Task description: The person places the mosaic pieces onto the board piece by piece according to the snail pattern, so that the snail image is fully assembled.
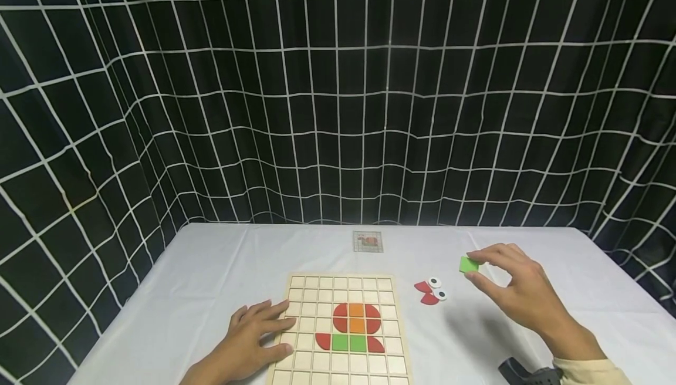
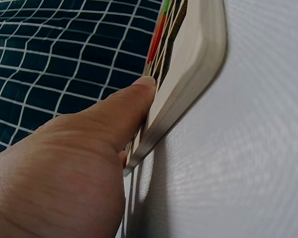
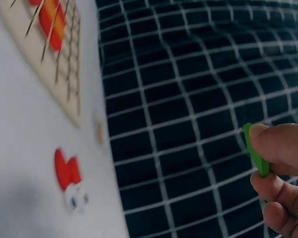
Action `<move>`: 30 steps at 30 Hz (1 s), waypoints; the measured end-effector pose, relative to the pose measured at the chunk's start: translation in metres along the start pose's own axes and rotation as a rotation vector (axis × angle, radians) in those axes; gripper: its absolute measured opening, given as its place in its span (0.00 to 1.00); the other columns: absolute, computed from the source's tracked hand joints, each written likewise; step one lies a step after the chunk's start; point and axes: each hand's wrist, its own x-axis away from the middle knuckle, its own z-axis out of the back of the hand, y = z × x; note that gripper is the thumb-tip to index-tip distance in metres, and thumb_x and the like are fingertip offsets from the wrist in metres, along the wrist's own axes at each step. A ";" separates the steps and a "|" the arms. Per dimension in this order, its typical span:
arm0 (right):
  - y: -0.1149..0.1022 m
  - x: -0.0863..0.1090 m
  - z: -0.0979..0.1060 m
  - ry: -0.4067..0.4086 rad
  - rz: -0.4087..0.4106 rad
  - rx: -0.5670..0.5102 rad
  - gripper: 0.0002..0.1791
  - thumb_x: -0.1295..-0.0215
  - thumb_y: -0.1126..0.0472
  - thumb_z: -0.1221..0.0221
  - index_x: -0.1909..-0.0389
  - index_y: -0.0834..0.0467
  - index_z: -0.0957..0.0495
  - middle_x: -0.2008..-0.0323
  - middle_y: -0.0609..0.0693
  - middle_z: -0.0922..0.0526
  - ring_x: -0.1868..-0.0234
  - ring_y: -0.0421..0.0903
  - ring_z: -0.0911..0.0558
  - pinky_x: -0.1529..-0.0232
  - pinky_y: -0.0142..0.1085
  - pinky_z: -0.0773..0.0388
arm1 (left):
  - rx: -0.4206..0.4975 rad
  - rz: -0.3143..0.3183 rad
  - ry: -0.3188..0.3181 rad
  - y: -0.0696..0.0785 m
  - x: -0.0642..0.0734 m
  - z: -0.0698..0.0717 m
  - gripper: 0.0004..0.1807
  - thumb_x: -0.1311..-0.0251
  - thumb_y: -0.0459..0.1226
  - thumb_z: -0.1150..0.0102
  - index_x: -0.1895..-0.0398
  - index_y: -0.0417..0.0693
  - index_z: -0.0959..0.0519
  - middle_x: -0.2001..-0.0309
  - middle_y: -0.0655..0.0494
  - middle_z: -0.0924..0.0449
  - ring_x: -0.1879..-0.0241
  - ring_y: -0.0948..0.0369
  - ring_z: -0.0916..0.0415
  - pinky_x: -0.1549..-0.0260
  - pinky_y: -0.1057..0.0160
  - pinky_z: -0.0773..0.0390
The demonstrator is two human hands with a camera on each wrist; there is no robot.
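Between thumb and fingers my right hand pinches a green square tile, held up over the right side of the table. The right wrist view shows this tile edge-on at the fingertips. My left hand rests on the left edge of a wooden grid board, fingers spread and fairly straight. In the left wrist view the thumb lies on the board's rim. On the board, red quarter-round tiles flank two orange squares. Below them, two green squares sit between red end pieces.
Two red quarter-round pieces and two white eye discs lie right of the board. A small picture card is near the table's back edge. A black curtain with a white grid surrounds the white-covered table.
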 end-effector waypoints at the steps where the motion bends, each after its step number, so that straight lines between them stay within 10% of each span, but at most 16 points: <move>1: -0.004 -0.003 0.001 0.008 0.026 -0.012 0.20 0.61 0.71 0.26 0.62 0.57 0.16 0.64 0.42 0.18 0.57 0.38 0.26 0.57 0.25 0.34 | -0.002 0.001 0.000 0.000 0.000 0.000 0.31 0.43 0.61 0.41 0.42 0.54 0.21 0.31 0.55 0.37 0.31 0.43 0.49 0.40 0.33 0.64; 13: -0.054 -0.027 0.002 0.001 0.099 -0.143 0.19 0.58 0.70 0.28 0.61 0.60 0.17 0.61 0.45 0.19 0.54 0.42 0.25 0.50 0.26 0.34 | -0.005 -0.015 0.011 -0.001 0.000 -0.001 0.31 0.43 0.61 0.42 0.42 0.54 0.21 0.31 0.55 0.36 0.31 0.43 0.48 0.40 0.33 0.64; 30: -0.111 -0.052 -0.048 0.027 0.189 -0.333 0.18 0.54 0.70 0.29 0.59 0.61 0.17 0.61 0.46 0.19 0.56 0.46 0.24 0.54 0.33 0.29 | 0.019 -0.011 -0.003 -0.002 0.001 -0.001 0.31 0.42 0.60 0.41 0.41 0.54 0.21 0.30 0.56 0.37 0.30 0.44 0.50 0.39 0.35 0.66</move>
